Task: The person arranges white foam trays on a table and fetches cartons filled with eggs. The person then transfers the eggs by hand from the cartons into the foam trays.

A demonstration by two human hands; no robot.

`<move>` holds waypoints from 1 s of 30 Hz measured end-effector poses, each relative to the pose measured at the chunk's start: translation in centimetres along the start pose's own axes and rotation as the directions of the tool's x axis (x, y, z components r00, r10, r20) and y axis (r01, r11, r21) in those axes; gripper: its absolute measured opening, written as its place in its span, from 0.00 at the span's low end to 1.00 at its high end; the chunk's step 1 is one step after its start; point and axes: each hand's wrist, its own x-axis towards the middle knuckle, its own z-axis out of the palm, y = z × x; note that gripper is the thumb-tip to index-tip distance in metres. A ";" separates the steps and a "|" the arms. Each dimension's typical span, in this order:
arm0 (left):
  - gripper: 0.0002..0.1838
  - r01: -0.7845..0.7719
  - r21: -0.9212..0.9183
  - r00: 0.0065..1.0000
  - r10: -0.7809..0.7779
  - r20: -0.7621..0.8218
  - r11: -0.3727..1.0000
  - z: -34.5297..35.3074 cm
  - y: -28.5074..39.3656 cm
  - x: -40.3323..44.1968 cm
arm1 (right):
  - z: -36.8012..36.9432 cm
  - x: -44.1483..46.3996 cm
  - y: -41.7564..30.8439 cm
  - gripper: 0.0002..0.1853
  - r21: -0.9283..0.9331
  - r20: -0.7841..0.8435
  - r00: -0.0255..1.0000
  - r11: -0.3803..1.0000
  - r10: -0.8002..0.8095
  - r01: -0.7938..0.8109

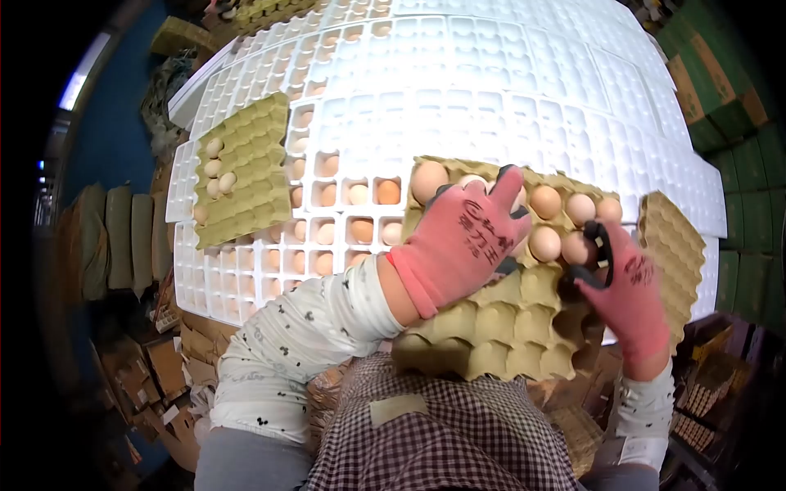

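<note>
Both my hands wear pink gloves with dark fingertips. A pulp egg tray [483,335] lies in front of my body, with eggs in its far rows and bare cups in its near rows. My left hand [467,237] reaches over the tray's eggs with its fingers bent downward; what lies beneath the palm is hidden. At the tray's right side, my right hand [618,282] curls thumb and fingers around an egg [579,248]. Another egg [544,244] sits just left of it, and one more egg [580,209] is in the row behind.
White foam trays [368,123] cover the worktable, with eggs in many left-hand compartments. One pulp tray [246,172] with several eggs lies at the left. Another pulp tray [671,254] is at the right. Green boxes [745,180] are stacked beyond the right edge; cardboard [164,368] lies lower left.
</note>
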 end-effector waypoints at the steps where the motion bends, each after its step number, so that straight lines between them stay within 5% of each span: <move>1: 0.30 0.077 -0.210 0.995 -0.087 -0.039 0.975 -0.2 -1.1 -0.3 | 0.4 -0.1 -0.5 0.33 -0.005 0.021 1.000 1.000 -0.019 0.019; 3: 0.32 0.173 -0.602 0.961 -0.267 -0.070 0.780 -0.5 -3.7 -0.8 | 1.9 0.0 -2.8 0.37 -0.321 0.089 0.994 0.942 -0.070 0.095; 4: 0.38 0.214 -0.736 0.909 -0.408 -0.091 0.642 -0.1 -5.3 -1.1 | 2.4 0.3 -2.6 0.37 -0.321 0.063 0.995 0.942 -0.080 0.096; 5: 0.32 0.037 -0.752 0.861 -0.403 -0.311 0.658 0.7 -7.7 -1.0 | 2.7 0.7 -2.4 0.36 -0.320 0.033 0.996 0.943 -0.088 0.094; 7: 0.28 0.093 -0.985 0.735 -0.657 0.168 -0.148 1.0 -11.7 -1.8 | 1.9 1.5 -1.7 0.33 -0.229 0.003 0.996 0.970 -0.088 0.086; 8: 0.26 0.056 -0.992 0.708 -0.695 0.121 -0.115 1.8 -13.8 -1.8 | 1.0 2.0 -0.9 0.32 0.077 0.075 0.996 0.996 0.045 -0.051; 10: 0.24 0.003 -0.999 0.656 -0.753 0.037 -0.046 4.6 -18.3 -2.0 | -0.5 3.8 -0.4 0.31 0.401 0.086 0.995 0.913 0.048 -0.079; 11: 0.26 0.348 -0.784 0.653 -0.733 -0.190 0.514 5.8 -20.1 -2.1 | -1.0 5.0 -1.0 0.31 0.596 0.095 0.991 0.792 0.096 -0.134; 12: 0.28 0.562 -0.447 0.706 -0.685 -0.178 0.696 7.4 -20.8 -2.7 | -1.4 7.3 -2.3 0.34 0.603 0.210 0.970 0.764 0.123 -0.228; 13: 0.30 0.648 -0.021 0.753 -0.645 -0.133 0.761 6.9 -20.5 -2.6 | -0.1 9.4 -1.3 0.31 0.506 0.128 0.991 0.861 -0.022 -0.047; 14: 0.32 0.633 0.179 0.756 -0.651 0.066 0.753 6.9 -20.7 -2.3 | -0.1 12.6 -4.4 0.26 0.333 0.196 0.977 0.943 -0.088 0.018; 17: 0.32 0.682 0.130 0.695 -0.694 0.189 0.719 6.7 -21.0 -2.1 | 6.9 20.8 -3.7 0.19 0.013 0.171 0.919 0.934 -0.355 0.358; 18: 0.31 0.674 0.056 0.716 -0.670 0.195 0.737 6.7 -22.2 -2.5 | 9.6 22.9 -3.4 0.19 -0.039 0.202 0.928 0.944 -0.313 0.328; 19: 0.27 0.662 -0.074 0.748 -0.653 0.115 0.746 7.1 -23.7 -3.2 | 11.8 24.6 -3.1 0.21 -0.147 0.247 0.930 0.938 -0.271 0.313; 21: 0.22 0.666 -0.276 0.658 -0.720 -0.223 0.693 8.4 -25.4 -3.9 | 13.4 26.5 -2.8 0.26 -0.300 0.373 0.889 0.872 -0.265 0.386; 23: 0.21 0.628 0.099 0.732 -0.543 -0.412 0.772 11.5 -27.5 -5.2 | 14.4 26.8 -1.4 0.28 -0.369 0.420 0.849 0.794 -0.320 0.482; 25: 0.23 0.581 0.086 0.752 -0.493 -0.438 0.809 12.6 -27.5 -6.0 | 14.6 27.0 2.2 0.31 -0.352 0.323 0.730 0.639 -0.602 0.684; 27: 0.23 0.584 0.065 0.722 -0.480 -0.499 0.809 10.5 -24.4 -5.3 | 12.5 25.4 2.7 0.28 -0.351 0.158 0.761 0.685 -0.629 0.638; 29: 0.22 0.260 -0.425 0.780 -0.448 -0.437 0.867 6.0 -19.5 -4.1 | 6.6 22.3 -0.8 0.27 -0.027 0.386 0.899 0.972 -0.206 0.234; 30: 0.23 0.124 -0.472 0.880 -0.317 -0.354 0.873 3.5 -17.1 -4.1 | 3.8 20.4 -2.3 0.28 0.132 0.477 0.859 0.982 -0.185 0.138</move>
